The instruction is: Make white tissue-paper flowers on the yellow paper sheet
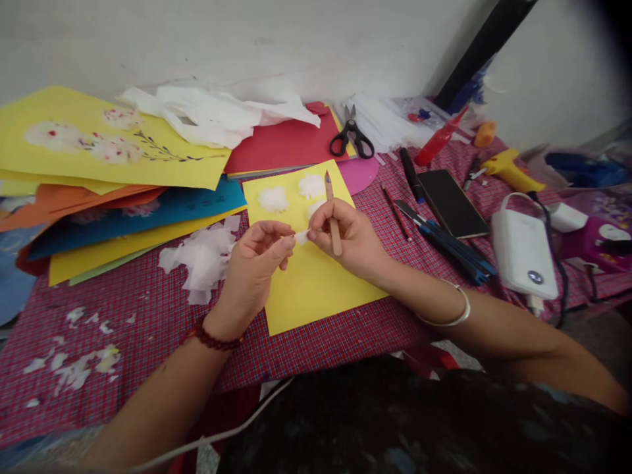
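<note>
A small piece of white tissue paper (301, 237) is stretched between my two hands above a yellow sheet (316, 289). My left hand (264, 253) pinches its left end between thumb and finger. The other end is in the fingertips of my right hand (348, 234). That hand also keeps a wooden stick (334, 230) with a dark pointed tip between its fingers, tip up. White tissue puffs (273, 199) sit on the upper part of the yellow sheet, one partly hidden by my right hand. A pile of cut tissue squares (202, 257) lies left of my left hand.
Stacked coloured sheets (133, 227) and a yellow sheet with a flower design (59, 145) lie at left. Scissors (351, 135) rest at the back. A utility knife (444, 240), dark notebook (453, 203), red glue bottle (439, 139), yellow glue gun (511, 170) and white power bank (524, 253) are at right.
</note>
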Demonstrator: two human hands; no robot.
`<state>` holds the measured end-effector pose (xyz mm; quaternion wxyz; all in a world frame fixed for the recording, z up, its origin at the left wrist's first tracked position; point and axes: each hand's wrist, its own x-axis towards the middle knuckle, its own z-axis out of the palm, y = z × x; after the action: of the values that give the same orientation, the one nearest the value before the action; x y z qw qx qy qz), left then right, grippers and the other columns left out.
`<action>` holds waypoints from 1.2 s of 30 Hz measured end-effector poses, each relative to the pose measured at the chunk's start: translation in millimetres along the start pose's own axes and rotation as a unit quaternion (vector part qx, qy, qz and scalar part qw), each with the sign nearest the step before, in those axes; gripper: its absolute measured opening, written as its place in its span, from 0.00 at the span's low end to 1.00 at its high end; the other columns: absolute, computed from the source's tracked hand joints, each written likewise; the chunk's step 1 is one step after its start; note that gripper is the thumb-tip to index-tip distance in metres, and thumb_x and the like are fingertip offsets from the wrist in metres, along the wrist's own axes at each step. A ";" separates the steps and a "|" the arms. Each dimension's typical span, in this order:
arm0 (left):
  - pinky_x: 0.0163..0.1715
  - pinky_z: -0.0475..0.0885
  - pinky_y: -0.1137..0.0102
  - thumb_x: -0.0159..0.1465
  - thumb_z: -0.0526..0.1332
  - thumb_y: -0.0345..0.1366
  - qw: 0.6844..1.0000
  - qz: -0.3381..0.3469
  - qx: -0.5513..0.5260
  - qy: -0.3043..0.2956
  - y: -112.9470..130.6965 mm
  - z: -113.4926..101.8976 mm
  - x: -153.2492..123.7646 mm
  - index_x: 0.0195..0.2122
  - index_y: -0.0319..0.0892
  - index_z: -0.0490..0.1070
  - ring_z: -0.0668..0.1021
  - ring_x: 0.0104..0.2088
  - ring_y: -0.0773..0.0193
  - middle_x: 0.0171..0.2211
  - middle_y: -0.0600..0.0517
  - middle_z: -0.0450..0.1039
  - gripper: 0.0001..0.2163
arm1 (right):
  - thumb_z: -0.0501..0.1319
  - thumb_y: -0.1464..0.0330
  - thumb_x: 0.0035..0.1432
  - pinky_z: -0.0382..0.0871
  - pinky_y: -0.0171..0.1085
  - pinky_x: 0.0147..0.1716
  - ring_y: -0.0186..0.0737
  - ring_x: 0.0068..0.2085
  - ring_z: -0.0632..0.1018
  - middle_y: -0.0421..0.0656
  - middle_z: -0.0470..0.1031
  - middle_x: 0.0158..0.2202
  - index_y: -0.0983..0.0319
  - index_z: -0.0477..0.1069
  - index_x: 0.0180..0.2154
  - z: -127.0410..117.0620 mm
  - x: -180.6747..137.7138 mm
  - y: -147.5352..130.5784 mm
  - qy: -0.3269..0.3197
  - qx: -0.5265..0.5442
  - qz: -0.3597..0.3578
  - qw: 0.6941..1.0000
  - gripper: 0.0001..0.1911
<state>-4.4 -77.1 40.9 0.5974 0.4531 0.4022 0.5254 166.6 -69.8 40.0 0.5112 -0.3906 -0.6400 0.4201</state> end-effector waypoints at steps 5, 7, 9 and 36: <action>0.24 0.64 0.75 0.51 0.73 0.36 0.992 0.036 0.104 -0.067 -1.3 -1.6 -2.0 0.27 0.41 0.72 0.68 0.25 0.71 0.24 0.56 0.69 0.10 | 0.67 0.66 0.56 0.60 0.33 0.30 0.29 0.29 0.66 0.35 0.65 0.28 0.60 0.65 0.34 0.7 -3.4 -4.2 -0.049 0.029 -0.024 0.998 0.11; 0.26 0.64 0.74 0.55 0.71 0.37 0.984 0.057 0.141 -0.088 -0.6 -2.5 -4.3 0.25 0.41 0.70 0.67 0.26 0.70 0.24 0.56 0.68 0.10 | 0.66 0.64 0.58 0.62 0.33 0.31 0.29 0.29 0.67 0.36 0.67 0.29 0.61 0.66 0.35 -0.9 -4.0 -5.4 -0.082 0.041 -0.035 0.995 0.10; 0.26 0.63 0.73 0.57 0.70 0.37 0.981 0.072 0.153 -0.095 0.0 -3.6 -6.2 0.24 0.41 0.70 0.67 0.26 0.70 0.24 0.56 0.67 0.10 | 0.64 0.64 0.60 0.64 0.34 0.33 0.30 0.31 0.69 0.37 0.69 0.31 0.62 0.69 0.36 -3.9 -3.9 -6.6 -0.108 0.036 -0.060 0.992 0.09; 0.21 0.59 0.73 0.54 0.72 0.43 0.992 -0.018 0.059 -0.113 -6.3 -5.1 -3.2 0.22 0.43 0.69 0.63 0.21 0.72 0.19 0.57 0.62 0.15 | 0.57 0.66 0.67 0.70 0.39 0.40 0.37 0.39 0.76 0.45 0.76 0.36 0.61 0.68 0.38 -14.3 -6.2 -12.4 -0.122 -0.177 -0.220 0.951 0.05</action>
<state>-8.0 -79.9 33.5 0.6205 0.5364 0.3708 0.4357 180.9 -77.8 51.4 0.4316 -0.2698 -0.8318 0.2216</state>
